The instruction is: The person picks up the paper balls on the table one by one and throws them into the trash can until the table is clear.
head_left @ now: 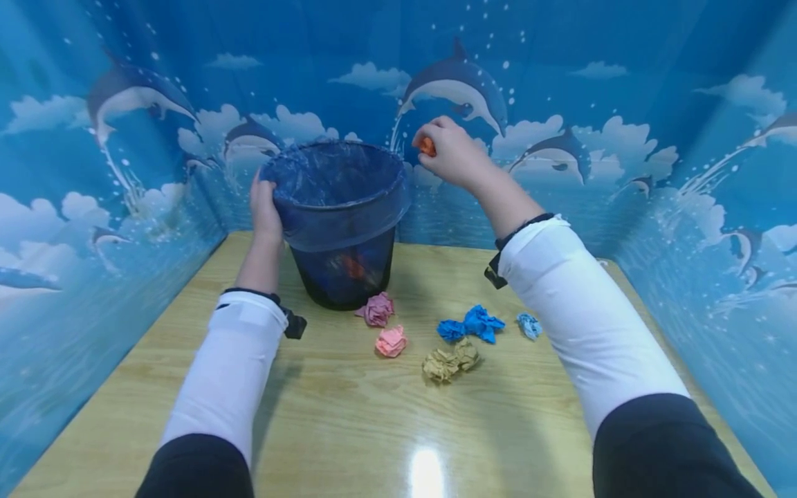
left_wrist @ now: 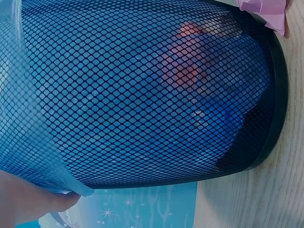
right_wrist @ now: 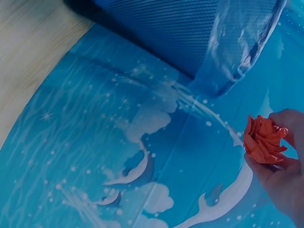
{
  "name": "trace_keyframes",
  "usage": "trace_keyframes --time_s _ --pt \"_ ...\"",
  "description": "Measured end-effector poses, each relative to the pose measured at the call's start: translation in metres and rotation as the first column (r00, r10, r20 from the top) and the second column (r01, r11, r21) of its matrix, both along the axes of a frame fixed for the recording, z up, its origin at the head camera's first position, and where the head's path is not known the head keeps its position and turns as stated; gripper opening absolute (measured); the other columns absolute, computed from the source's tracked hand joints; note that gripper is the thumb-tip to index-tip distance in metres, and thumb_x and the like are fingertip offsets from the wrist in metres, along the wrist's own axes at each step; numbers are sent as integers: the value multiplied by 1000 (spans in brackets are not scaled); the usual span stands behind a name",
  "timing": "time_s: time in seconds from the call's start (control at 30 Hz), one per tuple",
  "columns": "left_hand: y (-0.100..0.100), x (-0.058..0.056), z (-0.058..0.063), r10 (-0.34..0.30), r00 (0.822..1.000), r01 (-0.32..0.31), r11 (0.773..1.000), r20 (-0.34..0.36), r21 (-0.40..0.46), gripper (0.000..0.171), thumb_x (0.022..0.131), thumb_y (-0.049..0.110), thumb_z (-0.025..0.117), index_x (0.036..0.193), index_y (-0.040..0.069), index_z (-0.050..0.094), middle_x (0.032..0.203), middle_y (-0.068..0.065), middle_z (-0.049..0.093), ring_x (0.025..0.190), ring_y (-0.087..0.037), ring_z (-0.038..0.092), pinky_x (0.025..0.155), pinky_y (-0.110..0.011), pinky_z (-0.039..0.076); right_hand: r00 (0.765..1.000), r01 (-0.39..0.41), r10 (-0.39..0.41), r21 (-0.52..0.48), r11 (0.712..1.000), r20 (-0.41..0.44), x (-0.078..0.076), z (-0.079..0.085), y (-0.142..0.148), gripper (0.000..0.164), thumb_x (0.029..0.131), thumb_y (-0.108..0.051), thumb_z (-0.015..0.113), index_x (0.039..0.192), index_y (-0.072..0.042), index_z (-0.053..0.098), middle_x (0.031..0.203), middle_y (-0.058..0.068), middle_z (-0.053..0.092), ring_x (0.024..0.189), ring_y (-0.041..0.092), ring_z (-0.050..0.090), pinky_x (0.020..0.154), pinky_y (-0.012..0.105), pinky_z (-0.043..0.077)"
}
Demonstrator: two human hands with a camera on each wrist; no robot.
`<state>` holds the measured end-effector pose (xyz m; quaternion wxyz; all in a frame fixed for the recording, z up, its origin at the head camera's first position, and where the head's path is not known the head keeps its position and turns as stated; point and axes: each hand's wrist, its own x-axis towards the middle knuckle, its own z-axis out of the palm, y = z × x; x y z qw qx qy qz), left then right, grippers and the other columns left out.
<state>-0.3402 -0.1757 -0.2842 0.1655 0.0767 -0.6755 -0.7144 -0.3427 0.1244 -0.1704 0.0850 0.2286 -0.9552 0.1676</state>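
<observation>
Can't see much of the L hand (head_left: 265, 209): its fingers go out of sight round the far side of the bin (head_left: 324, 270), & the L wrist view cuts it off bottom L, w/ just a bit at the liner's (head_left: 342, 232) edge. It's gripping the bin + liner at the rim. Stuff inside is blurry behind mesh & plastic; no. of pcs in there can't be made out.

R hand (head_left: 450, 151) is pinching the orange paper ball (head_left: 427, 146), up in the air just R of the bin's mouth, apart from the rim. Head view gives only a sliver of orange btwn the fingers; R wrist view shows its crumpled folds, tho the hand's cut off at the frame edge. L wrist view gets reddish & blue blurs thru the mesh; from the head it's mainly one red patch.

Count: 1 bin, 1 liner, 1 orange ball in hand. On the table (head_left: 349, 429): 1 mauve ball (head_left: 376, 310) next to the bin's base, 1 light pink ball (head_left: 391, 342), 1 pale blue ball (head_left: 529, 326), bright blue paper (head_left: 482, 324) in 2 lumps, tan paper (head_left: 463, 354) in 2 lumps; can't tell if either pair is joined.
</observation>
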Motion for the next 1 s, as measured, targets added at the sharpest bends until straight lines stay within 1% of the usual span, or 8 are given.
trace_keyframes --time_s 0.23,0.47,0.57,0.7,0.83,1.0 --pt "-1 -2 0 11 1000 -11 1000 -5 0 62 96 34 29 156 29 15 163 7 8 150 -11 7 120 -30 11 1000 -28 28 -18 999 -5 -1 3 -19 33 100 -19 47 130 -7 55 142 17 40 121 29 48 100 41 43" --pt "-1 -2 4 29 999 -29 999 25 18 62 95 32 30 156 30 17 163 8 8 149 -10 8 119 -28 12 999 -47 47 -25 999 5 -2 0 -36 33 100 -20 47 130 -9 56 139 16 43 115 26 49 96 38 45" --pt "-2 -1 4 29 999 -30 999 23 21 62 95 31 30 156 30 17 163 8 8 149 -10 8 119 -28 12 998 -60 60 -35 998 2 -3 -2 -43 33 101 -22 47 130 -10 55 139 15 44 113 25 49 95 37 46" --pt "-2 -1 4 29 1000 -29 999 10 18 62 95 31 30 156 30 17 163 7 8 150 -11 8 119 -29 12 998 -67 66 -68 995 -12 -4 -7 -54 32 100 -22 47 130 -11 56 140 13 44 117 25 48 97 37 44" --pt "-3 -1 5 27 1000 -27 1000 4 14 62 95 31 30 156 29 16 163 7 7 150 -11 7 119 -30 12 997 -71 69 -115 991 -22 -5 -16 -66 31 100 -22 48 128 -12 57 143 12 42 123 24 47 100 35 44" --pt "-2 0 4 17 1000 -17 1000 8 7 62 96 30 30 156 29 16 164 6 7 150 -12 6 120 -32 11 996 -84 82 -129 988 -17 -7 -28 -75 30 100 -22 49 127 -11 57 142 12 41 122 25 48 99 34 45"
